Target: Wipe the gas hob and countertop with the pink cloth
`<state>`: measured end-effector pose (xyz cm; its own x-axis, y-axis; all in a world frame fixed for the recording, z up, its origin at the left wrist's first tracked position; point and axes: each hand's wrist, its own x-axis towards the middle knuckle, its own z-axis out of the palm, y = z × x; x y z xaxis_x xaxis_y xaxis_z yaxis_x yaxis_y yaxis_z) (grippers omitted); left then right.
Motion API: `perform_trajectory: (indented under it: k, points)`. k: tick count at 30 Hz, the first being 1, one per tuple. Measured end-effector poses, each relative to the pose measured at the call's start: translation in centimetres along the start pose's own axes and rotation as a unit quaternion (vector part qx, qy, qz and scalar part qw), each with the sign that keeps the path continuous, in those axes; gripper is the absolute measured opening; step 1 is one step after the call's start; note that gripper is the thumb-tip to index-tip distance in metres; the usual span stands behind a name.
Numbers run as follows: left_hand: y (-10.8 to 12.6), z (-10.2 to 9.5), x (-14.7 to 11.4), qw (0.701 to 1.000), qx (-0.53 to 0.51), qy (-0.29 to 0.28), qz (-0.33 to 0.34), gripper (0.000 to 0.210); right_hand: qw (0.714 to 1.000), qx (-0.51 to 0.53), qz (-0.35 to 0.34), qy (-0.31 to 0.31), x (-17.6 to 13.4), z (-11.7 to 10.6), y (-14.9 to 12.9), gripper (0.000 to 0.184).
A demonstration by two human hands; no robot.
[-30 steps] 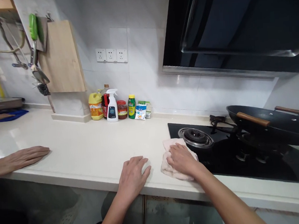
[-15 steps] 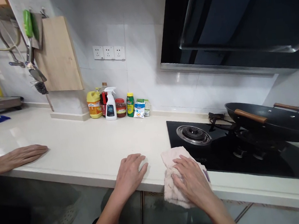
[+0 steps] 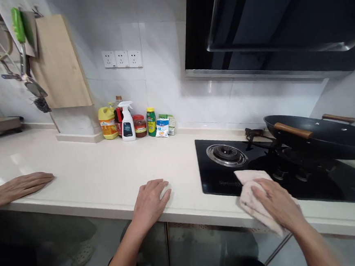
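Note:
My right hand is closed over a pale pink cloth. The cloth lies across the front edge of the black gas stove and the white strip of counter before it, with one corner hanging over the edge. My left hand rests on the white countertop near its front edge, fingers apart and holding nothing. Beside the stove's burner ring, the counter runs left to the wall.
Another person's hand lies flat on the counter at the left. A wok sits on the stove's right side under the black hood. A spray bottle, a yellow jug and several other containers line the wall.
My right hand has slid the cloth to the right, from the stove's left corner along its front edge. My left hand stays on the counter. The camera view has shifted slightly.

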<state>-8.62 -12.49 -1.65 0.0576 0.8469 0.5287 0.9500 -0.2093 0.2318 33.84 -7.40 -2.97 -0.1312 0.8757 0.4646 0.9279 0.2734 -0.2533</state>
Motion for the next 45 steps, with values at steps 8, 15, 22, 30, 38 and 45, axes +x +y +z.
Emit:
perform_trajectory:
  k: [8,15,22,30,38,45]
  points:
    - [-0.2,0.2,-0.3,1.0,0.003,0.007,0.013,0.027,0.995,-0.058,0.073,0.029,-1.4,0.1,6.6,0.054]
    - [-0.3,0.4,-0.2,1.0,-0.006,0.017,0.011,0.028,0.984,-0.116,0.096,0.098,-4.9,0.7,-0.2,0.046]
    - [-0.3,0.4,-0.1,1.0,0.012,0.014,0.011,0.027,0.985,-0.036,-0.039,0.162,-7.1,4.2,-10.7,0.028]
    - [-0.4,0.3,0.1,1.0,0.028,0.001,0.014,0.027,0.954,0.003,-0.248,0.17,-7.5,8.5,-19.1,0.059]
    - [-0.2,0.1,0.2,0.999,0.034,-0.02,0.001,0.03,0.947,0.008,-0.257,0.192,-7.3,6.8,-13.5,0.056]
    - [-0.3,0.3,0.2,0.999,0.029,-0.013,0.0,0.03,0.97,-0.063,-0.174,0.159,-8.9,4.7,-3.3,0.058]
